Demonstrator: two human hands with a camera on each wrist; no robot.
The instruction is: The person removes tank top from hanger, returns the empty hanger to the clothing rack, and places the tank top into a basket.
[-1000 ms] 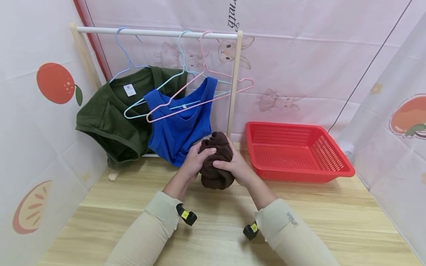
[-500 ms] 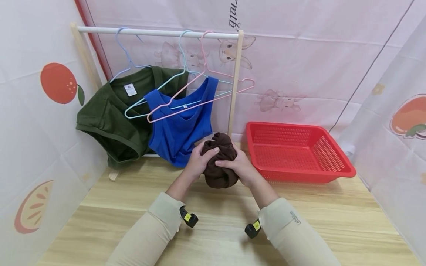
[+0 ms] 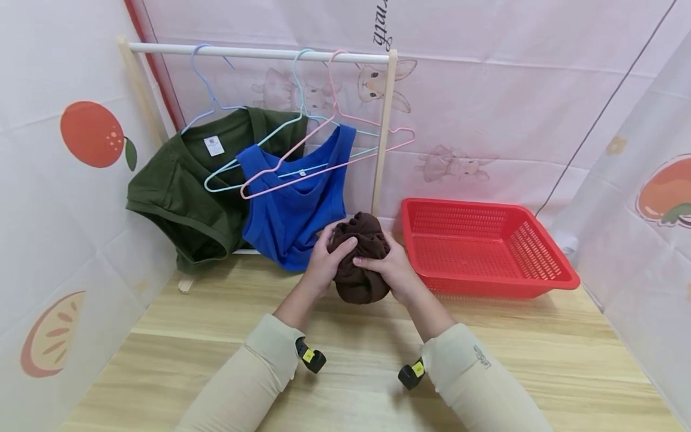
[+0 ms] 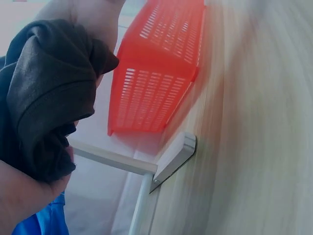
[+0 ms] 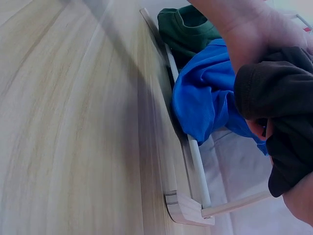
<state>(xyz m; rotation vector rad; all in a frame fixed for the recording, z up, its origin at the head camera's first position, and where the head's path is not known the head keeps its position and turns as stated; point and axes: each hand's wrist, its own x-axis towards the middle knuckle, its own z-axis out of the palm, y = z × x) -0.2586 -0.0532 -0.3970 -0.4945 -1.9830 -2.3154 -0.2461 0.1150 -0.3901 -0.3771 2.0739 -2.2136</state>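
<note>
A bunched dark brown garment [image 3: 360, 279] is held above the table between both hands; its kind cannot be made out. My left hand [image 3: 322, 261] grips its left side with the thumb on top, and my right hand [image 3: 398, 270] grips its right side the same way. In the left wrist view the brown cloth [image 4: 54, 83] hangs in folds between the hands. Just behind them, a blue tank top [image 3: 297, 210] hangs on a light teal hanger [image 3: 218, 183]. A bare pink hanger [image 3: 335, 171] hangs in front of it.
A wooden rack with a white rail [image 3: 259, 51] stands at the back left. A dark green shirt [image 3: 200, 192] hangs there on a blue hanger [image 3: 207, 90]. To the right, a red plastic basket [image 3: 486, 285] sits on the wooden table [image 3: 367, 384].
Both hands, still gripping the brown garment, shift slightly right in the head view. The hanging clothes and the basket stay in place.
</note>
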